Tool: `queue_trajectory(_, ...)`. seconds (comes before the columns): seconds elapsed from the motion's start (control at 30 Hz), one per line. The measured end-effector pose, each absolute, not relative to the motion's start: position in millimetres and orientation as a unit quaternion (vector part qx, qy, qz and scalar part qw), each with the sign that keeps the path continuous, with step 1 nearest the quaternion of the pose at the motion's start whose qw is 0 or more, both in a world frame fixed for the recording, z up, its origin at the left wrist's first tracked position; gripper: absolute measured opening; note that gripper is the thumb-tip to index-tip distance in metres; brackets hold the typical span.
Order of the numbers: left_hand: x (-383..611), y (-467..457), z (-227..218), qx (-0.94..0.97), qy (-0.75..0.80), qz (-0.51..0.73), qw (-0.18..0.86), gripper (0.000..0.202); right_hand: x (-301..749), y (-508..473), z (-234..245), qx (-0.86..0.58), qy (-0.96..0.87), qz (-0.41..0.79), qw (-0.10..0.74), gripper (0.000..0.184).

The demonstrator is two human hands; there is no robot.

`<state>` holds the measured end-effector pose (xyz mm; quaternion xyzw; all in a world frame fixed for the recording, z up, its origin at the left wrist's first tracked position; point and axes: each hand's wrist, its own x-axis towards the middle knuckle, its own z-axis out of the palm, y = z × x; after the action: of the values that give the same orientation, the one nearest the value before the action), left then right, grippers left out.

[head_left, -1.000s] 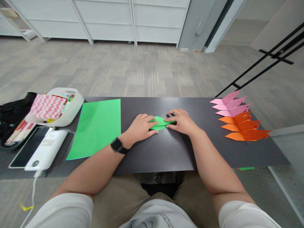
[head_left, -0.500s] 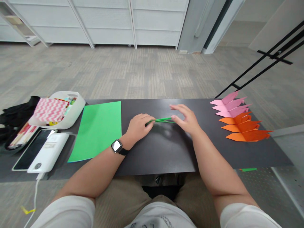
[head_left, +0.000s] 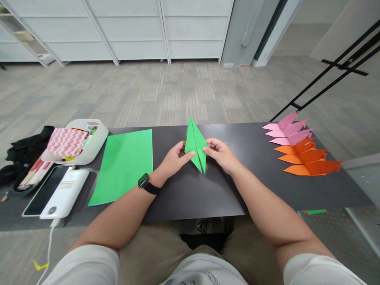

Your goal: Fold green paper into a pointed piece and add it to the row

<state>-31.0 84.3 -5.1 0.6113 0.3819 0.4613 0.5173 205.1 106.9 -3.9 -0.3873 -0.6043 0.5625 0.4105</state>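
Note:
A folded green origami paper (head_left: 196,139), kite-shaped with a centre crease and two narrow points towards me, is held up over the dark table. My left hand (head_left: 175,158) pinches its left corner, thumb on the front face. On the opposite corner, my right hand (head_left: 219,153) grips the paper the same way, its thumb in front and fingers behind. Left of my left hand lies a stack of green paper sheets (head_left: 124,162). To the right stand folded pink paper cranes (head_left: 287,130) and orange paper cranes (head_left: 308,158) in a row.
At the left are a white basket (head_left: 99,136) with a pink zigzag-patterned item, a tablet-like device (head_left: 38,196), a white power bank (head_left: 63,194) with a cable, and black cloth (head_left: 28,146). A black metal frame (head_left: 326,75) leans beyond the table's right end.
The green paper has turned from edge-on to showing its broad face. My right hand, whose fingers were spread, has closed on its right corner.

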Motion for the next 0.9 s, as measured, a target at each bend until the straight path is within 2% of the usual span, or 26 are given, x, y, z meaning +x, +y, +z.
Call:
queue_trajectory(0.1, -41, 83, 0, 0.647, 0.422, 0.534, 0.343, 0.04, 219, 111, 0, -0.418, -0.647, 0.545, 0.331, 0.027)
queue_trajectory(0.17, -45, 81, 6, 0.692, 0.444, 0.535, 0.195, 0.034, 226, 112, 2, -0.452, -0.726, 0.432, 0.284, 0.024)
queue_trajectory(0.23, -46, 78, 12, 0.77, 0.432, 0.453, 0.123, 0.025, 229, 112, 4, -0.476, -0.784, 0.285, 0.279, 0.026)
queue_trajectory(0.33, -44, 76, 14, 0.867, 0.379, 0.302, 0.119, 0.013, 230, 110, 7, -0.453, -0.823, 0.191, 0.284, 0.021)
queue_trajectory(0.47, -47, 79, 9, 0.913, 0.334, 0.188, 0.143, 0.029, 230, 106, 9, -0.37, -0.882, 0.206, 0.205, 0.014)
queue_trajectory(0.53, -50, 81, 7, 0.918, 0.334, 0.164, 0.139, 0.038, 229, 105, 7, -0.345, -0.9, 0.208, 0.166, 0.018)
queue_trajectory(0.6, -52, 82, 7, 0.919, 0.343, 0.152, 0.124, 0.039, 228, 104, 6, -0.337, -0.909, 0.2, 0.143, 0.021)
queue_trajectory(0.9, -53, 84, -2, 0.926, 0.327, 0.172, 0.082, 0.018, 228, 105, 4, -0.346, -0.913, 0.169, 0.136, 0.022)
